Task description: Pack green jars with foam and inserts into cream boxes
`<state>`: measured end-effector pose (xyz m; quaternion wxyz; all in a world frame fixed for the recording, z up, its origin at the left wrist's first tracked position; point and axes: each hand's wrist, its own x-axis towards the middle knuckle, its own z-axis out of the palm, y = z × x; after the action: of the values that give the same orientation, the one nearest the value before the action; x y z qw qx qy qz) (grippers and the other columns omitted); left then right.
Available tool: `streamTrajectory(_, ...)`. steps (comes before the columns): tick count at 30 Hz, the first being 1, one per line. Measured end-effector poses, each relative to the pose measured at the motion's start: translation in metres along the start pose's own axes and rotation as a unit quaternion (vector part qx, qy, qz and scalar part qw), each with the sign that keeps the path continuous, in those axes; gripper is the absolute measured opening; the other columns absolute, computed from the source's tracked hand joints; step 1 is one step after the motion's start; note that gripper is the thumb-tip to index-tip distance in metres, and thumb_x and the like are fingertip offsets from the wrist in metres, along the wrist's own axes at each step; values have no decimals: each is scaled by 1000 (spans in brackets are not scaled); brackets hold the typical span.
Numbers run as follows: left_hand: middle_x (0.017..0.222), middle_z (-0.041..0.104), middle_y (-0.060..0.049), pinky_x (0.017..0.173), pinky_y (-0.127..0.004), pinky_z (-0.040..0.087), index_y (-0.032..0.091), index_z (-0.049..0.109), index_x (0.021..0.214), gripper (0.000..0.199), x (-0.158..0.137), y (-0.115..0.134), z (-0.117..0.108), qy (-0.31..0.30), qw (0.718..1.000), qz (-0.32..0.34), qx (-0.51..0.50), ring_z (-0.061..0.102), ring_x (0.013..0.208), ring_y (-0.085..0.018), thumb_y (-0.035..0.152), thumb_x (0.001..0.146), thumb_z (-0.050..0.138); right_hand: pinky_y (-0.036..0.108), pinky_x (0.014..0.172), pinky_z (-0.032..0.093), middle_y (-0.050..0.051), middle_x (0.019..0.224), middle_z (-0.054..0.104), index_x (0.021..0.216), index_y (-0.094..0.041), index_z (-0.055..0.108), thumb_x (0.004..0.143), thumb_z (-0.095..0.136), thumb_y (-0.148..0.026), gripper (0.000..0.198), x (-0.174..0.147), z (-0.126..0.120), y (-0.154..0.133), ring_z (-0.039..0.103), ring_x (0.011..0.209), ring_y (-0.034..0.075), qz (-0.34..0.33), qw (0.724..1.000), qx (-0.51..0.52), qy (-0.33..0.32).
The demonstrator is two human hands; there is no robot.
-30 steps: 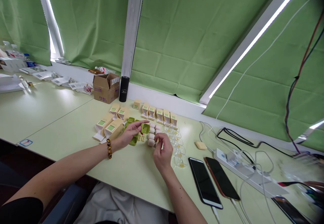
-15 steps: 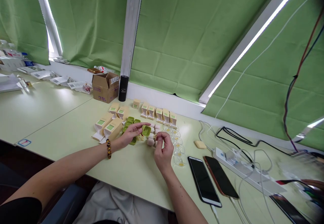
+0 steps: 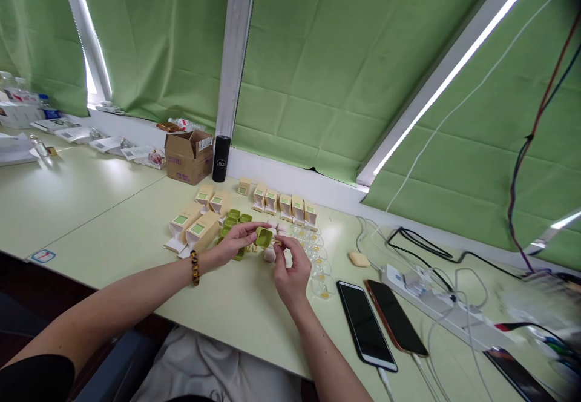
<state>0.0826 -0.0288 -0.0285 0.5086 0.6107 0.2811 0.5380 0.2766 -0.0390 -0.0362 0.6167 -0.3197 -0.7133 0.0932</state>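
Note:
My left hand (image 3: 235, 244) holds a small square green cup (image 3: 264, 237) at its fingertips, with the hollow side facing me. Just to the right, my right hand (image 3: 293, 269) pinches a small gold-coloured piece (image 3: 278, 243) close to the cup's edge; its shape is mostly hidden by the fingers. More green cups (image 3: 233, 215) lie behind and under my left hand. Between the hands, pale pink rounded blocks (image 3: 269, 255) sit on the table, partly covered. Small gold loop-shaped pieces (image 3: 252, 248) lie beside them. Clear plastic shells (image 3: 322, 287) with yellow spots stand right of my right hand.
Open cream boxes (image 3: 203, 230) stand on the left, and a row of them (image 3: 285, 206) at the back. Behind are a cardboard box (image 3: 189, 157) and a black bottle (image 3: 221, 158). Phones (image 3: 367, 324), a power strip (image 3: 436, 302) and loose cables occupy the right side.
My right hand has moved slightly left, bringing the gold-coloured piece up to the green cup. The cup has shifted a little right and down in my left hand.

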Motion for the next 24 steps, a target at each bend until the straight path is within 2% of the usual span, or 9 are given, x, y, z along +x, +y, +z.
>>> streamTrajectory(5,123,73,-12,101,-37,48,22,74,133,57,-1,-2,-1,-9,1000,-6,15,62,116,-26,59,89,74,34,75,60,6,94,75,107,-22,70,97,60,-12,18,0,2,-1,71,85,20,-63,998,-14,-3)
streamTrajectory(11,109,75,-12,96,-35,49,18,72,136,60,-1,-2,1,-35,999,-12,9,65,109,-26,57,90,75,37,75,59,8,95,75,113,-23,70,97,60,-8,23,0,3,2,70,87,22,-137,988,-64,-9)
streamTrajectory(17,115,75,-13,94,-33,50,17,74,133,57,-2,1,4,-59,998,-20,-11,66,107,-24,54,90,76,36,71,55,9,89,72,106,-20,72,97,62,-10,16,3,1,5,65,81,22,-166,978,-126,-21)
streamTrajectory(24,117,76,-14,95,-35,51,15,74,133,60,-2,3,6,-62,998,-23,-10,67,106,-24,55,88,78,36,71,54,9,89,71,106,-19,71,99,60,-11,16,1,2,8,64,81,22,-174,975,-135,-26)
